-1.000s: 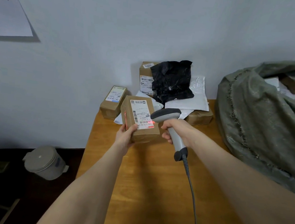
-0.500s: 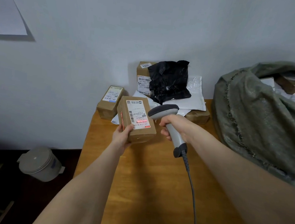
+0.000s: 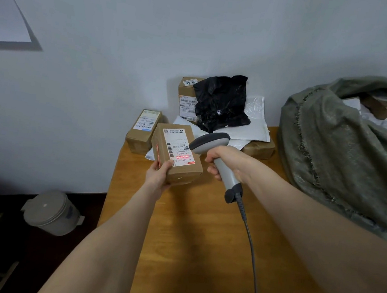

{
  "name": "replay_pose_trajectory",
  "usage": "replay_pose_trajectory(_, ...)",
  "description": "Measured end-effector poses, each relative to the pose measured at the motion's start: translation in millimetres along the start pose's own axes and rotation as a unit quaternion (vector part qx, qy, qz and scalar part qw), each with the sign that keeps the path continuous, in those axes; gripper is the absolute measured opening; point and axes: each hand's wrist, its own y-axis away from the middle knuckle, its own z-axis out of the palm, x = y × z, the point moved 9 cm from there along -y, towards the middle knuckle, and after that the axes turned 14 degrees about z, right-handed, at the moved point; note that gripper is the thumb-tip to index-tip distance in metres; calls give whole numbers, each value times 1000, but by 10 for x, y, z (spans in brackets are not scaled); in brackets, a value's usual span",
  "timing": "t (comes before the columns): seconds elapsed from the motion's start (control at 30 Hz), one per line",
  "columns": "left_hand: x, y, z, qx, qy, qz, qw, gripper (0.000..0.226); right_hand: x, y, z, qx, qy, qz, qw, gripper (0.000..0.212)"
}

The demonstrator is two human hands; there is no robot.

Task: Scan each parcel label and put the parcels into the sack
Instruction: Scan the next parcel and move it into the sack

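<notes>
Above the far end of the wooden table [image 3: 188,242], the left hand [image 3: 157,176] grips a brown cardboard parcel [image 3: 183,175] by its near corner, tilting it so the white label [image 3: 174,144] faces the scanner [image 3: 208,142], whose red light falls across the print. The right hand [image 3: 231,161] is wrapped round the scanner's handle and aims the head from just beside the label, probably for a clean read. At the table's right side the green sack [image 3: 330,162] gapes open, handy for the drop, while other parcels [image 3: 140,138] wait along the table's back edge.
</notes>
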Motion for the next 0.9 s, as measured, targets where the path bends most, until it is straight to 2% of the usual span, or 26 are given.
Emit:
replay_pose_trajectory(0.13,-7,-5,0,-2,-7,-2,1000,58,-24,6,-4,2,-2,-3,1000,7)
replay_pose_trajectory(0.27,-13,-3,-11,-1,-4,-4,1000,58,-20,-22,-25,18,-19,-5,1000,19)
replay_pose_trajectory(0.57,14,-7,-43,6,-10,-1,1000,58,-36,13,59,13,-28,-7,999,21)
replay_pose_trajectory(0.9,50,32,-102,9,-19,3,1000,58,-52,85,134,4,5,-6,1000,7)
